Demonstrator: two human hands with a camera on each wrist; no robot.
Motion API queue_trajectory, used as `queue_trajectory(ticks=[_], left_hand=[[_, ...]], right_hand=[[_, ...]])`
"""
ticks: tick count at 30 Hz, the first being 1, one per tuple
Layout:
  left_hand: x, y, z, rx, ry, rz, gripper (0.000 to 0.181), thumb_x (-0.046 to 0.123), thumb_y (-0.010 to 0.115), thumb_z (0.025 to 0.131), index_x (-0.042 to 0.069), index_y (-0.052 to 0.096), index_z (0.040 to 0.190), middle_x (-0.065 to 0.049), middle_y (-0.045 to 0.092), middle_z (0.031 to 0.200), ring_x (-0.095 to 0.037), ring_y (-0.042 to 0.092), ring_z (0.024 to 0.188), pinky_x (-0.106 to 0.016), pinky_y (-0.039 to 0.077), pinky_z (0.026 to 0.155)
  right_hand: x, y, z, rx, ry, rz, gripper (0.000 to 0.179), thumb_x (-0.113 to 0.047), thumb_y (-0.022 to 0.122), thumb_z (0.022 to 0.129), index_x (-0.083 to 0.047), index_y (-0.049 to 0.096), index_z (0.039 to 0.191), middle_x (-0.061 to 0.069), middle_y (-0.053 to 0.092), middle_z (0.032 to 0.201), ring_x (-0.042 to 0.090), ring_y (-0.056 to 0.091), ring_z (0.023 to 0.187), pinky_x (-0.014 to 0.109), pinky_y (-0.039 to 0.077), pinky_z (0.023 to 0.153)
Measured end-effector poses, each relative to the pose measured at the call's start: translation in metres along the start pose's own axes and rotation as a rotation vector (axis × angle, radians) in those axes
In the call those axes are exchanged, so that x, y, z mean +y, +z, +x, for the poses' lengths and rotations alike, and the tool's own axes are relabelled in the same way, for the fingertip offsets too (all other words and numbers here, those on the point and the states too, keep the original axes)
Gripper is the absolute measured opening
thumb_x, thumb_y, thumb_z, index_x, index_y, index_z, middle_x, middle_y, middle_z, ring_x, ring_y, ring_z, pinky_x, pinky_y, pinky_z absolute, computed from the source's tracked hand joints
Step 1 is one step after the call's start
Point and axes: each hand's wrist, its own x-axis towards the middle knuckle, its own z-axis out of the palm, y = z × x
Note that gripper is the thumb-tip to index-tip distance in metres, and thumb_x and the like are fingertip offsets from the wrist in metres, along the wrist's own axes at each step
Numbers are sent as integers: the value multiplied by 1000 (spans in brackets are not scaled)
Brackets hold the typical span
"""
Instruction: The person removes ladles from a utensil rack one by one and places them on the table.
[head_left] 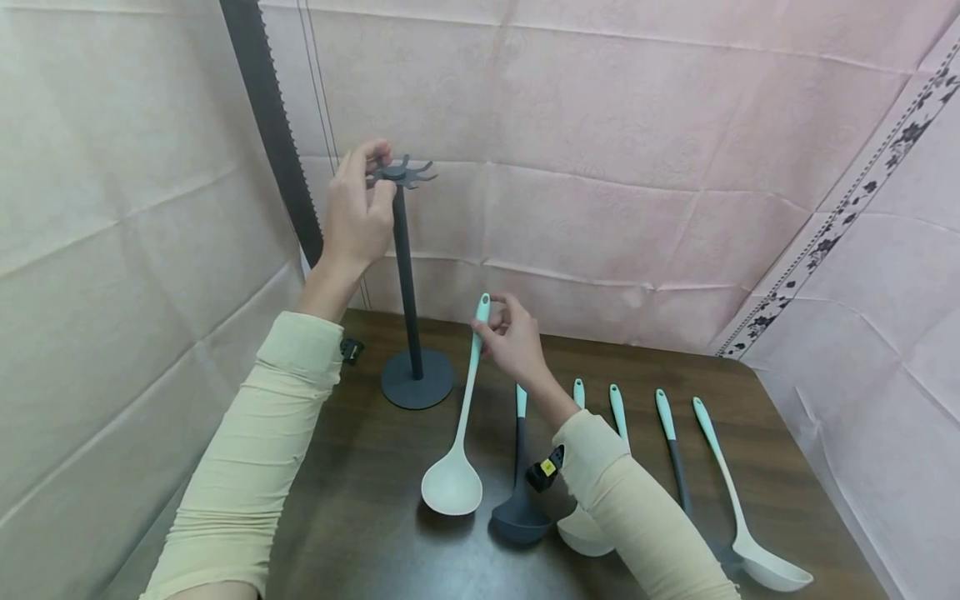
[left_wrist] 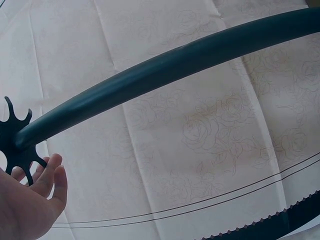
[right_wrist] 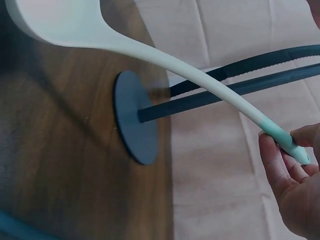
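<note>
My left hand (head_left: 358, 212) grips the hooked top (head_left: 415, 175) of a dark utensil stand, its thumb and fingers curled about the hooks. The stand's pole (left_wrist: 165, 75) rises from a round base (head_left: 417, 385) near the back of the table. To the right of the stand, my right hand (head_left: 517, 337) pinches a ladle (head_left: 452, 485) by the mint end of its handle, just below the hanging hole. This ladle is white with a wide bowl, which hangs lowest, over a shadow on the wood. Parts of the left fingers are hidden behind the hooks.
Several more mint-handled utensils lie in a row to the right, among them a dark ladle (head_left: 522, 518) and a white ladle (head_left: 772, 568); my right forearm covers some. The brown table (head_left: 352, 500) ends against cloth walls (head_left: 600, 208).
</note>
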Motion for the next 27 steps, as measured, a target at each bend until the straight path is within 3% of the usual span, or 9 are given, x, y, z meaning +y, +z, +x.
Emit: queue_trajectory(ticks=[5,11,16,22,27], left_hand=[[-1,-1,0,4,0,3,53,22,40,100,2,55,147,-16,61,142,-14,57,135,-20,38,112],[-3,0,1,12,7,7,52,22,41,100,3,56,146,-13,62,140,-12,57,134,-21,39,112],[-3,1,1,20,16,-1,52,21,41,99,2,57,145,-14,62,139,-13,58,133,-23,40,112],[-2,2,0,29,18,-2,52,20,42,98,1,57,144,-16,62,138,-16,59,133,-24,40,112],[-1,3,0,38,29,-12,51,20,42,98,1,58,143,-16,63,137,-17,59,132,-22,40,111]], right_hand=[[16,-1,-2,-6,45,20,52,-11,73,100,-9,53,148,14,69,92,34,71,69,38,62,60],[29,-3,-3,-10,91,31,50,-11,73,100,-8,53,147,14,71,90,40,72,72,38,62,61],[40,-1,-4,-25,117,4,49,-13,72,101,-7,54,146,14,72,89,33,73,68,38,62,62],[51,3,-7,-57,170,13,51,-14,71,102,-9,52,149,13,72,91,49,73,80,56,62,73],[54,6,-10,-77,164,41,51,-12,71,102,-6,53,149,16,71,90,52,73,80,62,60,74]])
